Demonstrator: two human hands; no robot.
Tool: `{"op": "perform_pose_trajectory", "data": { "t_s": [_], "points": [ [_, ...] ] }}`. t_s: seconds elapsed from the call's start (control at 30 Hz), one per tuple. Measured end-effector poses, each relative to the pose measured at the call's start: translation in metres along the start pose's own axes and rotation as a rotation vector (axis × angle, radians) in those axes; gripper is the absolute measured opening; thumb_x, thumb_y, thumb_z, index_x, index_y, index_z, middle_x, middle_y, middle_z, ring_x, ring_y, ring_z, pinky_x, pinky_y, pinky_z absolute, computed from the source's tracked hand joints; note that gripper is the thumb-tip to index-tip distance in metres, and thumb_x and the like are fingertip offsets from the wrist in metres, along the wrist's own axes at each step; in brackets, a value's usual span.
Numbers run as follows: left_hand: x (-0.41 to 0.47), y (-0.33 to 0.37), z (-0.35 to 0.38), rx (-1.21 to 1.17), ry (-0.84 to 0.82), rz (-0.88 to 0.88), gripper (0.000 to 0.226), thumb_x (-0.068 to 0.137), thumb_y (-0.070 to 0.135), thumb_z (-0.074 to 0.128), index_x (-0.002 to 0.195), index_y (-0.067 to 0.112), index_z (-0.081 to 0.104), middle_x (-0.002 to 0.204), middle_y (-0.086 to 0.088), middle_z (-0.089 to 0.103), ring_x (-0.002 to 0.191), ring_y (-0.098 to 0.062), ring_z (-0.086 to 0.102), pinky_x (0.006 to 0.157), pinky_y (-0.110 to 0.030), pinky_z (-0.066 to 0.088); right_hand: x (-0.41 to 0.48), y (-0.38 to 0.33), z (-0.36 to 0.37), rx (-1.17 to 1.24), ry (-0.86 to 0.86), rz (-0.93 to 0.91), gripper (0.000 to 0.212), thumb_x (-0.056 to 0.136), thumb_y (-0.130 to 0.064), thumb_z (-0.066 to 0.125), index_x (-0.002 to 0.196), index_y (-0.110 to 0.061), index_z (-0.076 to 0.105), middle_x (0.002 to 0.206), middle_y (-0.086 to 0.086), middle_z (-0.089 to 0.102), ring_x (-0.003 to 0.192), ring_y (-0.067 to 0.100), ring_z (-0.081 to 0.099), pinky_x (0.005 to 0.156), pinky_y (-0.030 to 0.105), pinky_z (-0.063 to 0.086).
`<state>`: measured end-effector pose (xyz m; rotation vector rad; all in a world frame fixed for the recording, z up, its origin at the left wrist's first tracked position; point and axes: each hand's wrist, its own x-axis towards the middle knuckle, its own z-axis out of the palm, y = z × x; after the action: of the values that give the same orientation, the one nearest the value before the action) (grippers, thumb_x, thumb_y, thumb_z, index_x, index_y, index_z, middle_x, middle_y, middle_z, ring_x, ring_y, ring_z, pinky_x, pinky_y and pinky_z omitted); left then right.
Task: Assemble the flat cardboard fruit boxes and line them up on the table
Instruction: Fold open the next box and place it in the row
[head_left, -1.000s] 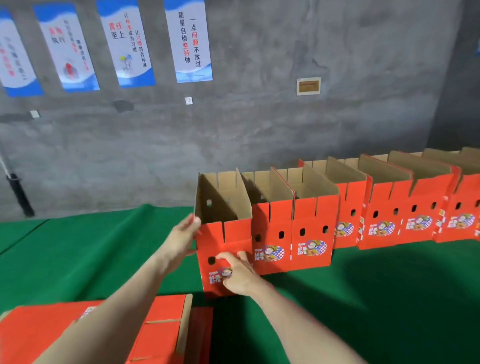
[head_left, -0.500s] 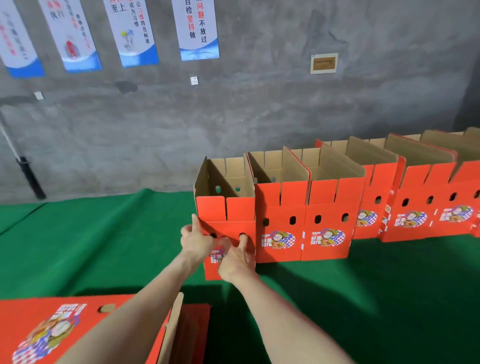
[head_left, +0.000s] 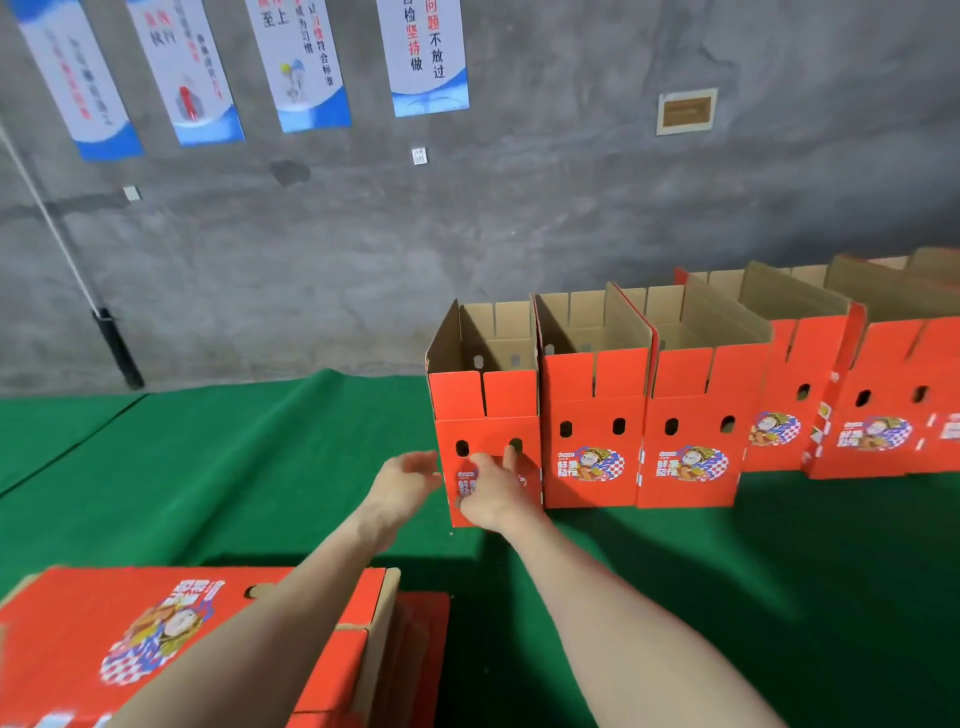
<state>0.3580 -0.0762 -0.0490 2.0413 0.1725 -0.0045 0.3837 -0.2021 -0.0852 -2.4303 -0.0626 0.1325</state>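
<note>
**Fruit boxes: row end and approach room**

- Stack of flat boxes: one pile at the near left, its right edge showing raw brown cardboard; the number of flats cannot be told.
- Green table cloth: a broad stretch runs from the stack to the row, with a crease edge falling away at far left.
- Left hand: one, blurred, fingers loose and grasping nothing, just beside the end box's left edge.
- Right hand: one, palm flat on the red front of the end box, fingers straight, not clenched.
- End box: upright, top open, touching the second box.
- Upright boxes: five counted, side by side near the grey wall; the row is cut off at the right edge of the view.
- Posters: four.
</note>
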Motion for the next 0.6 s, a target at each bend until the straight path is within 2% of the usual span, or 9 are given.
{"op": "perform_pose_trajectory", "data": {
  "t_s": [0.1, 0.17, 0.23, 0.27, 0.37, 0.43, 0.5, 0.6],
  "points": [
    [-0.027, 0.003, -0.011, 0.042, 0.01, 0.016, 0.032, 0.092, 0.007, 0.055, 0.124, 0.006, 0.059, 0.111, -0.007, 0.064, 0.094, -0.018, 0.058, 0.073, -0.028, 0.044, -0.04, -0.021, -0.002, -0.117, -0.033, -0.185, 0.053, 0.092, -0.024, 0.058, 0.14, -0.015, 0.038, 0.147, 0.012, 0.035, 0.133, 0.032, 0.04, 0.108, 0.041, 0.037],
    [-0.051, 0.005, -0.026, 0.112, 0.036, 0.07, 0.03, 0.09, 0.005, 0.057, 0.12, 0.005, 0.062, 0.106, -0.008, 0.066, 0.094, -0.019, 0.062, 0.076, -0.028, 0.046, -0.078, -0.034, -0.001, -0.134, -0.05, -0.274, 0.044, 0.093, -0.028, 0.056, 0.132, -0.012, 0.043, 0.132, 0.013, 0.05, 0.122, 0.033, 0.05, 0.1, 0.041, 0.042],
    [-0.079, 0.003, -0.047, 0.248, 0.079, 0.151, 0.029, 0.088, 0.002, 0.058, 0.116, 0.005, 0.065, 0.109, -0.009, 0.068, 0.096, -0.017, 0.063, 0.085, -0.025, 0.045, -0.12, -0.042, 0.003, -0.118, -0.043, -0.358, 0.038, 0.094, -0.027, 0.053, 0.127, -0.01, 0.046, 0.128, 0.014, 0.054, 0.119, 0.034, 0.051, 0.098, 0.039, 0.042],
    [-0.095, -0.001, -0.059, 0.306, 0.086, 0.174, 0.027, 0.088, 0.001, 0.057, 0.113, 0.005, 0.067, 0.108, -0.008, 0.069, 0.093, -0.015, 0.063, 0.084, -0.021, 0.044, -0.144, -0.045, 0.008, -0.109, -0.054, -0.417, 0.037, 0.093, -0.028, 0.053, 0.124, -0.01, 0.048, 0.127, 0.014, 0.055, 0.118, 0.034, 0.052, 0.097, 0.038, 0.042],
    [-0.137, -0.015, -0.094, 0.48, 0.089, 0.176, 0.026, 0.087, 0.001, 0.056, 0.11, 0.007, 0.069, 0.107, -0.007, 0.071, 0.091, -0.012, 0.064, 0.08, -0.018, 0.045, -0.212, -0.051, 0.029, -0.12, -0.236, -0.69, 0.049, 0.087, -0.04, 0.061, 0.127, -0.014, 0.052, 0.135, 0.005, 0.048, 0.123, 0.029, 0.048, 0.104, 0.034, 0.038],
    [-0.163, -0.02, -0.111, 0.526, 0.097, 0.138, 0.026, 0.089, 0.002, 0.056, 0.112, 0.005, 0.068, 0.111, -0.009, 0.07, 0.099, -0.018, 0.065, 0.082, -0.022, 0.047, -0.241, -0.056, 0.045, -0.189, -0.378, -0.83, 0.063, 0.084, -0.041, 0.068, 0.136, -0.015, 0.045, 0.15, 0.002, 0.033, 0.137, 0.024, 0.033, 0.114, 0.035, 0.025],
    [-0.188, -0.023, -0.121, 0.58, 0.097, 0.121, 0.027, 0.09, 0.004, 0.055, 0.115, 0.005, 0.067, 0.118, -0.01, 0.067, 0.106, -0.02, 0.064, 0.086, -0.024, 0.046, -0.258, -0.062, 0.056, -0.252, -0.45, -0.835, 0.072, 0.084, -0.033, 0.071, 0.144, -0.014, 0.037, 0.158, 0.001, 0.02, 0.144, 0.023, 0.018, 0.119, 0.038, 0.011],
    [-0.225, -0.035, -0.126, 0.867, -0.031, 0.085, 0.031, 0.095, 0.014, 0.048, 0.124, 0.01, 0.06, 0.128, -0.006, 0.061, 0.117, -0.017, 0.057, 0.092, -0.021, 0.041, -0.279, -0.062, 0.061, -0.345, -0.525, -0.763, 0.082, 0.085, -0.028, 0.071, 0.151, -0.016, 0.024, 0.161, -0.001, 0.007, 0.148, 0.021, 0.003, 0.119, 0.043, -0.004]
  ]
}}
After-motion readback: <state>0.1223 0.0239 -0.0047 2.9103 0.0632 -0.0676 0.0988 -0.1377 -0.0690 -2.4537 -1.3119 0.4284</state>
